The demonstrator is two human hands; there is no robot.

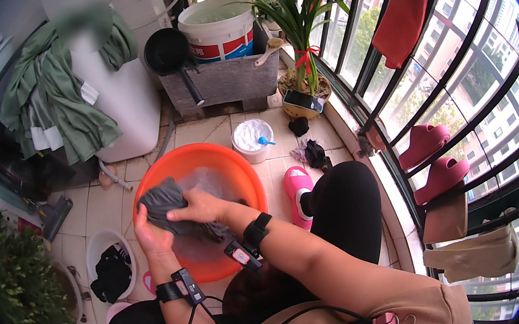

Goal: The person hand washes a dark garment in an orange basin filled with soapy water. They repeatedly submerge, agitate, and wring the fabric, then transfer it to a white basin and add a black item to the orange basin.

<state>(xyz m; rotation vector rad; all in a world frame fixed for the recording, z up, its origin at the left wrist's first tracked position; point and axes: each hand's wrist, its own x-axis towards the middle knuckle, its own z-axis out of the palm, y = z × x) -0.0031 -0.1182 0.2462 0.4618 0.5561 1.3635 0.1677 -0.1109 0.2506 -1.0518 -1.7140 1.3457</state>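
Observation:
Over an orange plastic basin (245, 173) on the tiled floor, both hands grip a wet dark grey cloth garment (165, 203). My left hand (153, 233) has the bunched cloth at its left side, the thumb pointing up along it. From the right, my right hand (199, 206) pinches the fabric between thumb and fingers. The rest of the garment hangs down into the cloudy water (193, 256); its lower part is partly hidden by my right forearm. Just beyond the basin's rim stands a tub of white powder (249, 134) with a blue scoop (264, 140) in it.
At left, a white basin (132, 275) holds black clothes (111, 272). Small dark cloths (318, 154) lie on the tiles at right. Farther back are a stone trough (225, 83), a bucket (215, 14), a black ladle (168, 51), a potted plant (306, 69) and a green garment (43, 86).

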